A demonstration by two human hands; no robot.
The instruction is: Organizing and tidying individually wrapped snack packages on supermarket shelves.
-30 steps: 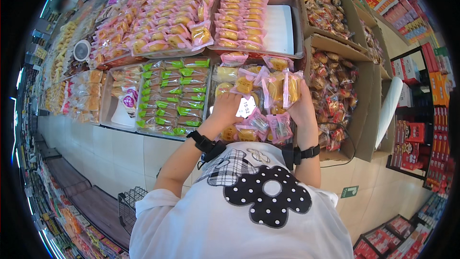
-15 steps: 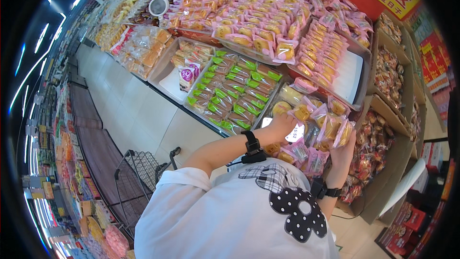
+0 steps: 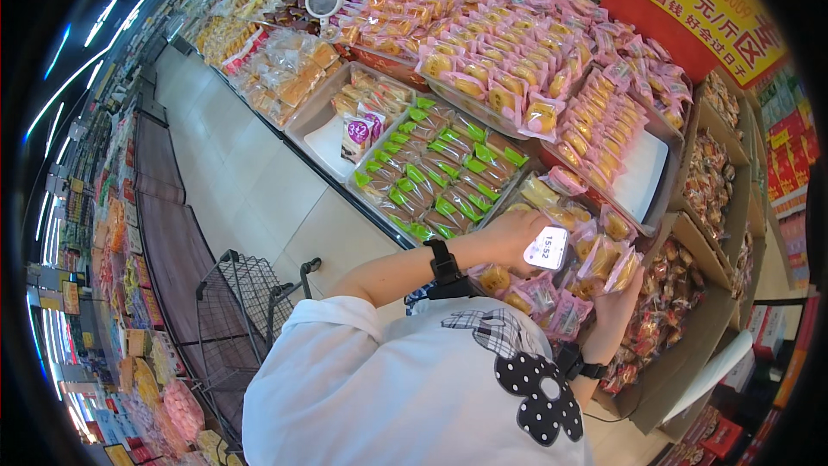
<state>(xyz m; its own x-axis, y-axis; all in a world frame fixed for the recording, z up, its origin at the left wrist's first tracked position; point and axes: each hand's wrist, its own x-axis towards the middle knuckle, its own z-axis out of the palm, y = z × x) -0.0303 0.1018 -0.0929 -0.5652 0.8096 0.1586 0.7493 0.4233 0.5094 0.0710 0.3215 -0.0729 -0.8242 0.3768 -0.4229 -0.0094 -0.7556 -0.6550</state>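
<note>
My left hand [image 3: 512, 240] reaches over a tray of pink-wrapped yellow cakes. A lit white screen with rounded corners [image 3: 545, 248] covers its fingertips, so I cannot tell what they hold. At the tray's right side, my right hand [image 3: 619, 295] is closed against a row of wrapped yellow cakes [image 3: 604, 261], its fingers partly behind the wrappers. More pink-wrapped cakes [image 3: 536, 295] lie between my two wrists, close to my shirt. Dark straps with small devices circle both wrists.
Left of my hands lies a tray of brown cakes in green-marked wrappers [image 3: 448, 168]. Beyond are heaped pink-wrapped cakes [image 3: 483, 43] and a partly filled tray [image 3: 649, 177]. Cardboard boxes of wrapped snacks [image 3: 660, 311] stand at the right. A wire shopping cart [image 3: 233, 311] stands behind at left.
The view has shifted, moving the display down and right in the picture. My left hand no longer overlaps the front of the lit screen. My right hand stays at the row of cakes.
</note>
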